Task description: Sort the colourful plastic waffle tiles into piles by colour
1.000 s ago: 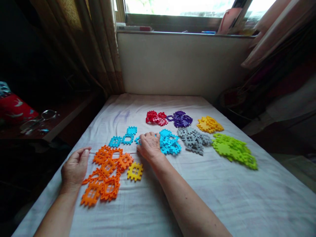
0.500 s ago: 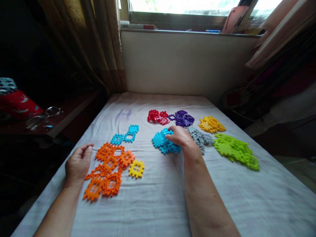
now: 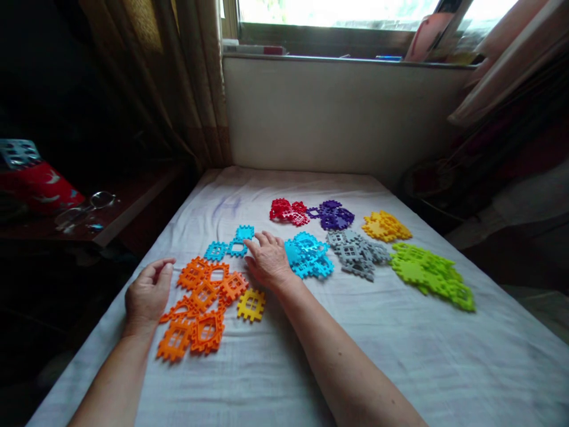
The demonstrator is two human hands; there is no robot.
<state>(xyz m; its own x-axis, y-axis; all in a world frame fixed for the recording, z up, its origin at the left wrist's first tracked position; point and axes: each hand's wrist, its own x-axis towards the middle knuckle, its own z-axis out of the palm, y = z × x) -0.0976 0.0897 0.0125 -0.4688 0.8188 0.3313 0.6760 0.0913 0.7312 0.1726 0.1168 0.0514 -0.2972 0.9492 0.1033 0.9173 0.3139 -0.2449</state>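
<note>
Step in hand: R hand [image 3: 269,258], fingers part-spread, is at ctr frame btwn blue trio [image 3: 245,232] & blue pile [image 3: 293,252]; flat pcs there call for a fingertip pinch. L hand [image 3: 146,296], half-curled, is beside orange pcs [image 3: 186,274], lower L of frame; can't tell if either grips.

Right hand [image 3: 269,260]: half a second ago over the heap of light-blue plastic notched pieces [image 3: 311,255], now left of it, fingers just beside the loose light-blue square pieces [image 3: 237,247]. Heap of grey plastic notched pieces [image 3: 355,254]: formerly part-covered by the right hand and wrist, now in fuller view.
</note>
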